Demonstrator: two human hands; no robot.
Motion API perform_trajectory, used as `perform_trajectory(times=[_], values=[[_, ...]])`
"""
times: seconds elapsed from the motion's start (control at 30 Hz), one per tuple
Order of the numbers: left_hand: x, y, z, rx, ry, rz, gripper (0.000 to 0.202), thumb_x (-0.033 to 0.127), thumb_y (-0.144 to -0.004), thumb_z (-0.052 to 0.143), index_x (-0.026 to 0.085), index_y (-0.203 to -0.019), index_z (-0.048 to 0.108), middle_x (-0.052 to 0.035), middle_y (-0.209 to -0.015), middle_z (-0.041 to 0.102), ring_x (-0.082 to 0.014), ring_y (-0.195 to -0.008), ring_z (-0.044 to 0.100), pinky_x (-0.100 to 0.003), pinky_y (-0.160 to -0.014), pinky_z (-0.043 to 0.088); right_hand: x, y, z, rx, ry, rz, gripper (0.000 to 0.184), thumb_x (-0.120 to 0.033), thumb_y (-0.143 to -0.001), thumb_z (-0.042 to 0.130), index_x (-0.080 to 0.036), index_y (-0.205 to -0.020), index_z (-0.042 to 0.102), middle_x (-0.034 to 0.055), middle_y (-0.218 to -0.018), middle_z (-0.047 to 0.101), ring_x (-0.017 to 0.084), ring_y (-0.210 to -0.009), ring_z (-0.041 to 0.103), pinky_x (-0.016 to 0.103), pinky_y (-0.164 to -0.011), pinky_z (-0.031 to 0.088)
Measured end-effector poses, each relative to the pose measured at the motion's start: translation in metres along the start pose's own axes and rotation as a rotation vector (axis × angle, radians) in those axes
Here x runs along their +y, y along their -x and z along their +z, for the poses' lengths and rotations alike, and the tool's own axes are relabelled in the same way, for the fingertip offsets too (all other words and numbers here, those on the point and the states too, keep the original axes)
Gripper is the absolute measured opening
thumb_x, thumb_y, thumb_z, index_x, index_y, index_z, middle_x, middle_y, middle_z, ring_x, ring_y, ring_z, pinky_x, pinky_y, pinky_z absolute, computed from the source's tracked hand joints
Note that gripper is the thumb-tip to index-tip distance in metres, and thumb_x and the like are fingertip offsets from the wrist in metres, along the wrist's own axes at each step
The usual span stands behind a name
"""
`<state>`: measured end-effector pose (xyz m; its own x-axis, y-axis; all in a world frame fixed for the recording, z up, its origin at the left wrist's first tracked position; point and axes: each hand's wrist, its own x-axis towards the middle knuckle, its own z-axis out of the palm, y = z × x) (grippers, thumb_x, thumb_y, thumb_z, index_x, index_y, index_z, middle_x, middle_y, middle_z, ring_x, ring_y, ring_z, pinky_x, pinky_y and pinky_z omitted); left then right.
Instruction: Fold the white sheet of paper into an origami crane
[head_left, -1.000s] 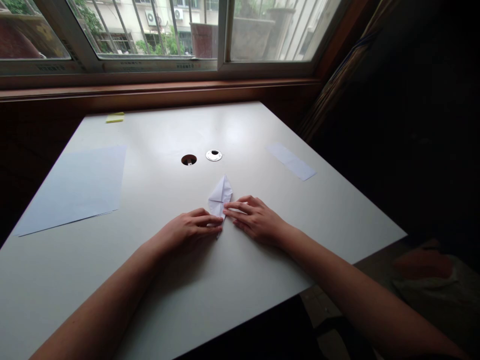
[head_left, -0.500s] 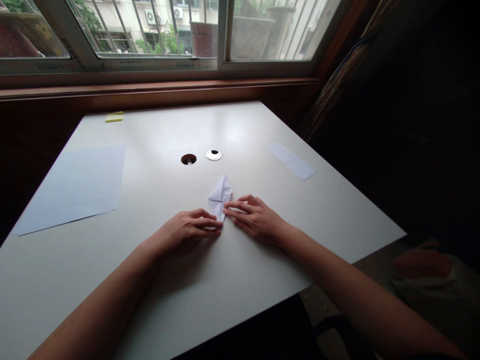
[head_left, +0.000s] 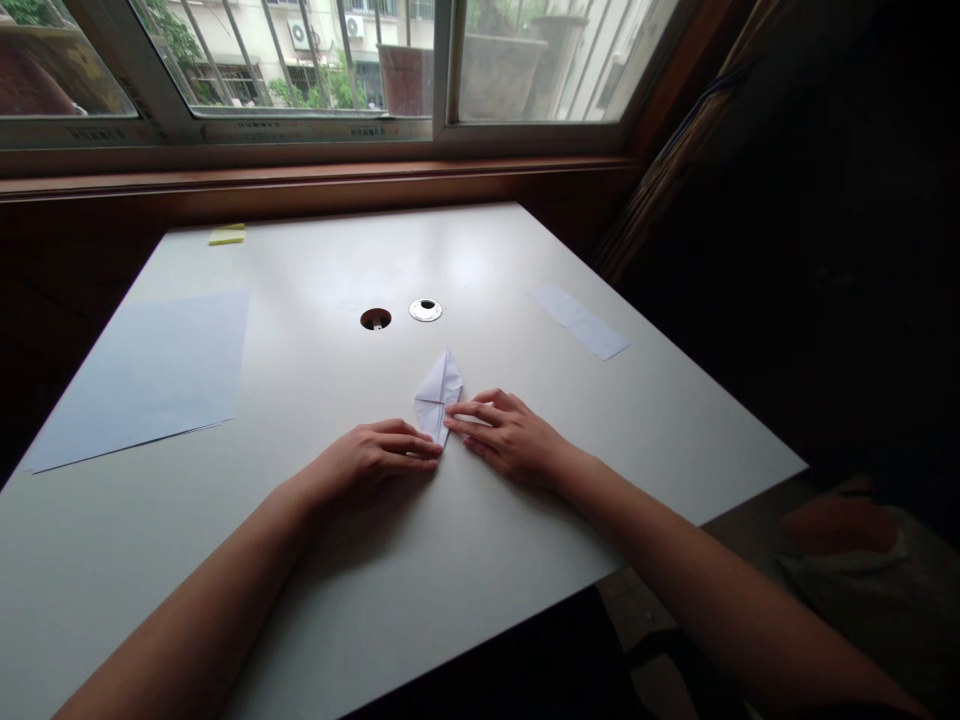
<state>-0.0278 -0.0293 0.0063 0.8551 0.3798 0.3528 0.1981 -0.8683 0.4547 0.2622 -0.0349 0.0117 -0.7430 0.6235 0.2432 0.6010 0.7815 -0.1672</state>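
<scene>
A small piece of folded white paper (head_left: 438, 388), kite-shaped with a pointed top and visible creases, lies on the white table (head_left: 480, 570). At its lower left, my left hand (head_left: 382, 452) has its fingers closed on the bottom tip, which they partly cover. From the right, my right hand (head_left: 504, 432) grips the paper's right edge near the middle with thumb and fingertips. Its other fingers are bent and slightly apart.
Large white sheets (head_left: 150, 370) lie at the left. A narrow paper strip (head_left: 581, 322) is at the right. Behind the folded paper are a round cable hole (head_left: 376, 319) and its silvery cover (head_left: 426, 310). A yellow sticky-note pad (head_left: 226, 234) sits at the far left edge, below the window.
The fingers of my left hand have drawn closer together at the paper's bottom tip. My right hand and the paper stay almost still; the view has shifted slightly.
</scene>
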Motion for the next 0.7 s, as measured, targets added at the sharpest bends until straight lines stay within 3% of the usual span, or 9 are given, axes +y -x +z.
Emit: perform_trajectory(times=[0.4, 0.57, 0.7], values=[[0.012, -0.006, -0.007, -0.071, -0.044, 0.036, 0.037, 0.012, -0.097, 0.046, 0.025, -0.123, 0.070, -0.0079, -0.122, 0.071, -0.0212, -0.115, 0.065, -0.035, -0.096, 0.056, 0.000, 0.001, 0.000, 0.001, 0.006, 0.005, 0.042, -0.032, -0.102, 0.047, -0.032, -0.144, 0.053, 0.0024, -0.144, 0.057, 0.025, -0.120, 0.050, 0.045, -0.100, 0.044], [0.011, -0.005, -0.004, -0.029, 0.017, 0.043, 0.032, 0.017, -0.098, 0.051, 0.026, -0.121, 0.070, -0.0084, -0.119, 0.073, -0.0196, -0.114, 0.066, -0.033, -0.097, 0.055, 0.001, 0.000, 0.000, 0.006, 0.008, -0.001, 0.041, -0.032, -0.101, 0.049, -0.032, -0.143, 0.054, 0.0036, -0.144, 0.058, 0.025, -0.119, 0.051, 0.044, -0.100, 0.045], [0.008, -0.004, -0.001, -0.003, -0.042, 0.031, 0.037, 0.016, -0.098, 0.049, 0.026, -0.131, 0.064, -0.0081, -0.126, 0.070, -0.0190, -0.116, 0.064, -0.034, -0.100, 0.054, 0.002, 0.000, 0.001, 0.005, 0.003, -0.004, 0.041, -0.032, -0.102, 0.048, -0.031, -0.142, 0.055, 0.0037, -0.144, 0.058, 0.025, -0.120, 0.051, 0.045, -0.100, 0.045]])
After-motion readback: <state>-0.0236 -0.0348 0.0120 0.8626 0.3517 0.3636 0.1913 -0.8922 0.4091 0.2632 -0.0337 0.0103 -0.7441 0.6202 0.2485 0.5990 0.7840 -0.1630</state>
